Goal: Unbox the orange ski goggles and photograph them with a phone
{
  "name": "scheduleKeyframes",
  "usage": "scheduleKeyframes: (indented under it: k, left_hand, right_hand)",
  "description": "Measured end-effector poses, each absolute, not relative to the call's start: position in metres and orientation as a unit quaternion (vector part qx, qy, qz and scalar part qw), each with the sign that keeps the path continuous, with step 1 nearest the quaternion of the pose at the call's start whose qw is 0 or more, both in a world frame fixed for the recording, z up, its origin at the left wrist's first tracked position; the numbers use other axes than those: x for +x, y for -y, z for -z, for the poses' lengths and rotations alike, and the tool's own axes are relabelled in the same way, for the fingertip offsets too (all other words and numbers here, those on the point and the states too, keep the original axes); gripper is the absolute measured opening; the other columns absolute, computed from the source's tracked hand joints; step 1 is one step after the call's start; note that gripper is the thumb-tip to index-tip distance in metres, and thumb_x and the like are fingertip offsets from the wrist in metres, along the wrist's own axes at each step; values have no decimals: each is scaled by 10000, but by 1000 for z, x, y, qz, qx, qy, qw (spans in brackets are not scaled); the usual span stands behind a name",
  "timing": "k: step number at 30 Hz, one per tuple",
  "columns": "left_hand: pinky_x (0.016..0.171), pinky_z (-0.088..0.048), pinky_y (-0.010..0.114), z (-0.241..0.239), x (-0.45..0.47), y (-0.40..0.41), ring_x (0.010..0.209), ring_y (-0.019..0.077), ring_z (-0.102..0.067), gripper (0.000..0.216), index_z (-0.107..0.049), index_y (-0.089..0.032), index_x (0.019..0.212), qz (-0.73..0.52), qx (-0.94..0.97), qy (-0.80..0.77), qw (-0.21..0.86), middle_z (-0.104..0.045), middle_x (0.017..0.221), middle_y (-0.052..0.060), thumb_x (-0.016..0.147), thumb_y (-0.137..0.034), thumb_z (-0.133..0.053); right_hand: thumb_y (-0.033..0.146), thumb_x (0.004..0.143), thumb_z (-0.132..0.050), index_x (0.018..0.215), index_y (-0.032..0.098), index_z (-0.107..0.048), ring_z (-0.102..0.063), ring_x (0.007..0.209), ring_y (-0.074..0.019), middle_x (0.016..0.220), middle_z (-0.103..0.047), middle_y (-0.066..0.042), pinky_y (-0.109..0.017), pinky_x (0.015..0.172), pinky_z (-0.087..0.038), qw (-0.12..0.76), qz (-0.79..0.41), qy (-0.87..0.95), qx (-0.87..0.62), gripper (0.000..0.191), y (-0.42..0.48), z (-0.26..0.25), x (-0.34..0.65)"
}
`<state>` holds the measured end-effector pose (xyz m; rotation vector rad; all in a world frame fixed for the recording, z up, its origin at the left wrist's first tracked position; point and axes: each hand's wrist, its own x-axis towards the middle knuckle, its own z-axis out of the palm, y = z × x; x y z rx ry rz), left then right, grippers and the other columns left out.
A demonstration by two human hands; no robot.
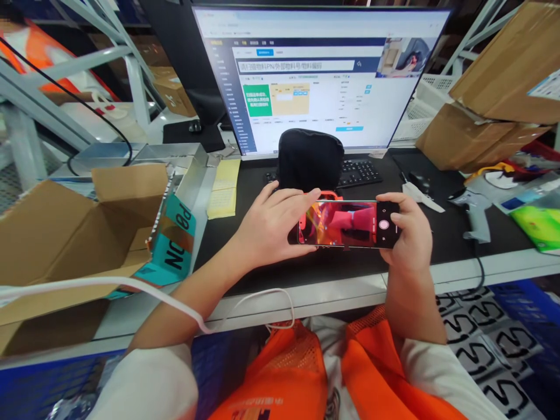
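I hold a smartphone (347, 224) sideways over the black desk mat (350, 262), its screen lit with a red and orange camera picture. My left hand (266, 224) grips the phone's left end with the fingers curled over its top edge. My right hand (405, 230) grips the right end, thumb beside the white shutter button. A black pouch (310, 157) stands just behind the phone, in front of a keyboard (356, 172). Something orange shows right behind the phone's top edge.
A large monitor (319, 76) stands at the back. An open cardboard box (74, 227) lies at left beside yellow notes (224, 189). At right are a handheld scanner (475, 213), a box cutter (415, 192), stacked cardboard boxes (494, 99) and a green packet (538, 224). A white cable (131, 289) crosses my left arm.
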<state>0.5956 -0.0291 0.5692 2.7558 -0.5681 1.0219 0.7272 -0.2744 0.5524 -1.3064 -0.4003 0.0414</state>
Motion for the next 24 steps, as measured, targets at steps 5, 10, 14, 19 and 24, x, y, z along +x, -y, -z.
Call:
scheduleKeyframes:
  k: [5, 10, 14, 19, 24]
  left_hand:
    - [1254, -389, 564, -568, 596, 34, 1283, 327, -684, 991, -324, -206, 1667, -362, 908, 197, 78, -725, 1400, 144, 870, -532, -814]
    - [1240, -408, 561, -567, 597, 37, 1233, 322, -714, 969, -389, -218, 1622, -382, 899, 196, 84, -755, 1342, 135, 835, -594, -812]
    - [1227, -419, 555, -566, 598, 38, 1227, 323, -717, 996, -372, -224, 1627, -387, 897, 195, 85, -754, 1338, 135, 824, -615, -814]
    - [1220, -421, 556, -565, 599, 38, 1217, 324, -720, 991, -389, -230, 1618, -383, 900, 188, 84, -757, 1331, 128, 816, -632, -811]
    - [1219, -424, 546, -568, 598, 42, 1197, 318, -723, 947, -443, -225, 1590, -376, 905, 177, 92, -758, 1330, 126, 819, -622, -821]
  right_hand:
    - [255, 700, -589, 970, 260, -760, -555, 500, -145, 762, -676, -6, -262, 387, -391, 783, -20, 193, -591, 319, 283, -554, 724]
    - [293, 741, -602, 991, 271, -756, -555, 487, -157, 742, -651, -8, -271, 362, -381, 782, -33, 207, -587, 294, 287, -557, 723]
    - [324, 788, -610, 1010, 287, -756, -548, 494, -159, 744, -635, -11, -281, 366, -382, 777, -30, 231, -584, 269, 289, -554, 723]
    - [330, 806, -612, 1013, 293, -765, -531, 500, -158, 759, -631, -15, -295, 377, -373, 777, -26, 233, -584, 260, 289, -553, 723]
    - [315, 787, -616, 1001, 291, -770, -527, 508, -166, 756, -629, -19, -303, 385, -364, 785, -29, 224, -576, 265, 290, -556, 722]
